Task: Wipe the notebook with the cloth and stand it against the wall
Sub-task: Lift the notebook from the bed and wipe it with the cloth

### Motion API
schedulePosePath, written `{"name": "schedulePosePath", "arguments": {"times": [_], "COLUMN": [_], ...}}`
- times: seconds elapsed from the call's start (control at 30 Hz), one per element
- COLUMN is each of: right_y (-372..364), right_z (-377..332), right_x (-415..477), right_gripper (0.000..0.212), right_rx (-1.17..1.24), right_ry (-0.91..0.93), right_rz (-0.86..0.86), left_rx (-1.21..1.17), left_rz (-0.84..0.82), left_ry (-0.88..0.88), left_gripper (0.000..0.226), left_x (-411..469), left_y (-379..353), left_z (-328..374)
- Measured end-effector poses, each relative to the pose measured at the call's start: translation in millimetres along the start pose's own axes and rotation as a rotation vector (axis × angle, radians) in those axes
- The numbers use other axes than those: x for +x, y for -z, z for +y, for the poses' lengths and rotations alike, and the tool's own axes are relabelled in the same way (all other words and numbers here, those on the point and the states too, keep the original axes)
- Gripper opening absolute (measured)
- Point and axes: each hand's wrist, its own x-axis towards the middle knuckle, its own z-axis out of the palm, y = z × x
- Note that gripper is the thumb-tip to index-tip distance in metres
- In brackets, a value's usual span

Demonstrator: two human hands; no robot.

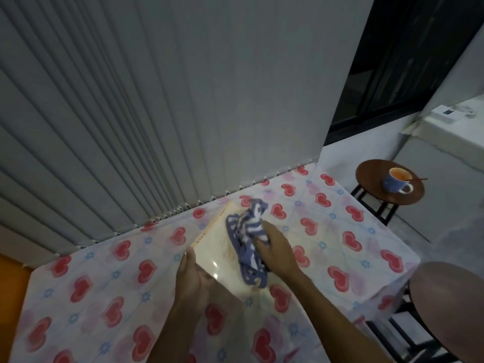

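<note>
1. At the middle of the tabletop, right hand [275,251]: fingers closed on a bunched blue-and-white patterned cloth [248,239], pressing it onto the notebook cover.
2. Left hand [192,276]: clamped on the notebook's near left edge, thumb on top, fingers hidden beneath.
3. Cloth: crumpled, lying across the right part of the cover; its far end is blurred.
4. Spiral notebook [217,247]: cream, glossy cover with a faint design; binding along its left edge; lying roughly flat on the tabletop, its far corner near the blinds. Whether the near edge is lifted cannot be told.
5. Tabletop [104,284]: covered by a white cloth printed with red hearts and small blue flowers.
6. Vertical blinds [157,100]: pale grey slats hanging behind the tabletop's far edge.
7. Round wooden stool [372,179]: to the right, well apart from the tabletop, carrying a blue mug [396,183] with a thin stick resting in it.
8. Second round wooden seat [450,305]: at the lower right, just beside the tabletop's corner.
</note>
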Motion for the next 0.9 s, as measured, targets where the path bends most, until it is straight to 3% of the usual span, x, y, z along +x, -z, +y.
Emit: {"name": "schedulePosePath", "arguments": {"times": [0.1,0.2,0.33,0.43,0.53,0.67,0.8,0.9], "right_y": [-11.4,-28.2,-41.1,-29.9,-16.2,-42.7,-55.4,-47.6], "right_z": [9.7,-8.5,-10.6,-19.8,-31.8,-48.3,-57.5,-46.7], "right_x": [-9.3,-32.3,-45.0,-2.7,36.1,5.9,-34.3,5.3], "right_gripper": [0.044,0.055,0.05,0.042,0.046,0.037,0.048,0.038], "right_rx": [-0.22,-0.207,-0.257,-0.309,-0.212,-0.302,-0.252,-0.279], "right_ry": [0.096,0.094,0.34,0.196,0.076,0.171,0.35,0.193], "right_rz": [-0.086,-0.097,-0.075,0.009,0.081,-0.018,-0.078,0.031], "left_rx": [0.019,0.026,-0.02,0.054,0.072,0.038,0.016,-0.059], "left_rz": [-0.017,-0.067,-0.154,-0.15,-0.17,-0.185,-0.174,-0.204], "left_ry": [-0.022,0.025,0.07,-0.025,-0.028,-0.048,-0.063,-0.017], "left_gripper": [0.054,0.058,0.056,0.047,0.049,0.053,0.052,0.043], "left_x": [3.7,6.0,13.6,6.2,3.1,5.6,-3.3,-15.6], "left_y": [1.7,-3.3,-0.5,-6.0,-10.1,-3.9,0.9,-1.4], "left_z": [-7.1,-5.6,-4.9,0.2,6.0,23.7,24.9,22.6]}}
